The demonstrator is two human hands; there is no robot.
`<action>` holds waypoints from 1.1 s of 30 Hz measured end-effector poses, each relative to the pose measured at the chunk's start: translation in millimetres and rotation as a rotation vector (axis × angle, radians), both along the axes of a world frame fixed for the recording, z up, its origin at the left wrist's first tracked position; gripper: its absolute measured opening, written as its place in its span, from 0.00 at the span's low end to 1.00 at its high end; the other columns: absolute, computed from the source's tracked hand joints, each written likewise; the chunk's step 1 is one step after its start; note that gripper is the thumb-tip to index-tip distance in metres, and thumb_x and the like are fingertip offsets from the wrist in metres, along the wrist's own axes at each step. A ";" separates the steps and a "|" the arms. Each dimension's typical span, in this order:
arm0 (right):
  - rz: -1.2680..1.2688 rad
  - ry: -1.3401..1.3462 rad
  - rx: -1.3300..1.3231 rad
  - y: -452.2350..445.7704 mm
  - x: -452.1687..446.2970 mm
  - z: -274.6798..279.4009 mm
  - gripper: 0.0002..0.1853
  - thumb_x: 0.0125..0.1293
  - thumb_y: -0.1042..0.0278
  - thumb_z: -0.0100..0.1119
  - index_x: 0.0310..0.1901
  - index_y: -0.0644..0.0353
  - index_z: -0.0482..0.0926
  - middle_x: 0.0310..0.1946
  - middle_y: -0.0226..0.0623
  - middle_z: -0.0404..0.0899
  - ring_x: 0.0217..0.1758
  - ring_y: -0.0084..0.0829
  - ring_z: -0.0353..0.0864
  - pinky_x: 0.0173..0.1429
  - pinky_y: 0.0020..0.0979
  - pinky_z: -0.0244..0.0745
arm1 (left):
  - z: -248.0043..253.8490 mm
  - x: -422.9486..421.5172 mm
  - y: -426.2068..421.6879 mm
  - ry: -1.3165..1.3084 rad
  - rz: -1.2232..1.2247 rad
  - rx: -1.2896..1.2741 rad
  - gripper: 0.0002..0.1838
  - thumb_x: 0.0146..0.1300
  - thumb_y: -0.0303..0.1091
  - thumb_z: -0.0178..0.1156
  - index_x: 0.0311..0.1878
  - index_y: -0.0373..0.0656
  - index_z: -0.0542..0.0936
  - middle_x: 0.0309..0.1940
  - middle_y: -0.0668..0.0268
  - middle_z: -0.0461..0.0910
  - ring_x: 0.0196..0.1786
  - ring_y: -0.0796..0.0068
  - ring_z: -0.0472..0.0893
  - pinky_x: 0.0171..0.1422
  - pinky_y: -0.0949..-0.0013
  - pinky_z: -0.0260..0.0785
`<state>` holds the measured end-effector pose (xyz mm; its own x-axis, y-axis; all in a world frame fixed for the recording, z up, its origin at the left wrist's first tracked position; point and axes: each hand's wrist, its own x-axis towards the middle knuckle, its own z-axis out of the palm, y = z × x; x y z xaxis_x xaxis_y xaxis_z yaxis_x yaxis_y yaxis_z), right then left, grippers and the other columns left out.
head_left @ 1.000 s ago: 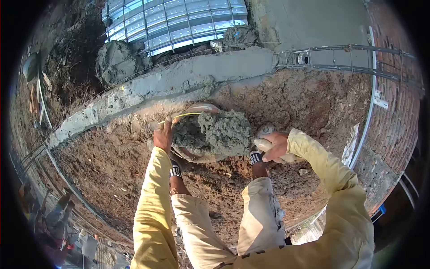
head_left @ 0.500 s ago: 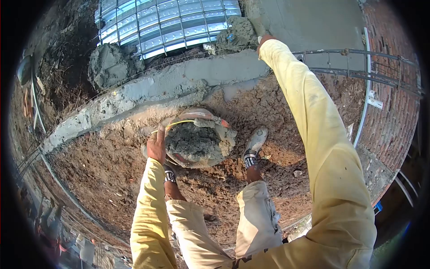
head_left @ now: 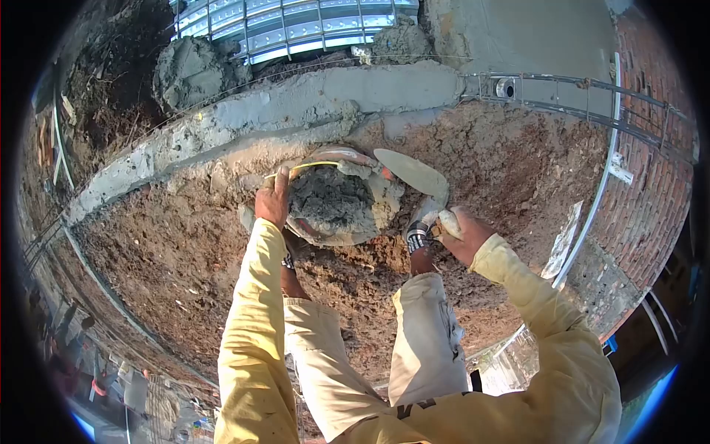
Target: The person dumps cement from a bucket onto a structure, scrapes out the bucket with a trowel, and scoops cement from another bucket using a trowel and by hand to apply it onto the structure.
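Your right hand (head_left: 473, 235) is wrapped around the pale handle (head_left: 449, 223) of a trowel (head_left: 410, 174), with the fingers closed on it. The blade slants away from you and to the left, its tip near the far right rim of a mud-coated basin (head_left: 388, 194); whether blade and rim touch, you cannot tell from here. Your left hand (head_left: 272, 201) is at the basin's left edge, fingertips by the yellow strip (head_left: 314, 163) that curves along the far rim; the thumb is hidden, so how tightly that hand is closed cannot be told. The basin sits on the soil (head_left: 518, 163) in front of you, mouth up, with dark grey mortar (head_left: 329, 198) inside. Your feet are planted on either side of it, and a striped sock (head_left: 418, 235) shows just beside the trowel's handle. Beyond the basin, a grey concrete ledge (head_left: 296, 103) curves across the ground. Past that lie two lumps of mortar, the left one (head_left: 192, 74) larger, then ribbed metal sheeting (head_left: 281, 33) under a grid of bars. To the right, a rebar cage (head_left: 558, 89) extends from the ledge toward the brickwork (head_left: 658, 96), with a smooth grey slab (head_left: 540, 41) behind it.
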<state>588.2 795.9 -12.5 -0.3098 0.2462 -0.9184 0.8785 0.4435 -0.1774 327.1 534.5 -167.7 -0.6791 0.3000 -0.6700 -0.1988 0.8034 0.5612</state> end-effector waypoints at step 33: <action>-1.338 0.374 -0.719 -247.4 -12.1 -142.0 0.26 0.54 0.74 0.65 0.55 0.58 0.69 0.24 0.29 0.72 0.18 0.25 0.71 0.21 0.30 0.68 | -1.4 49.0 -2.9 -0.064 -0.245 -0.075 0.33 0.69 0.61 0.38 0.43 0.40 0.80 0.24 0.61 0.75 0.29 0.69 0.71 0.39 0.66 0.65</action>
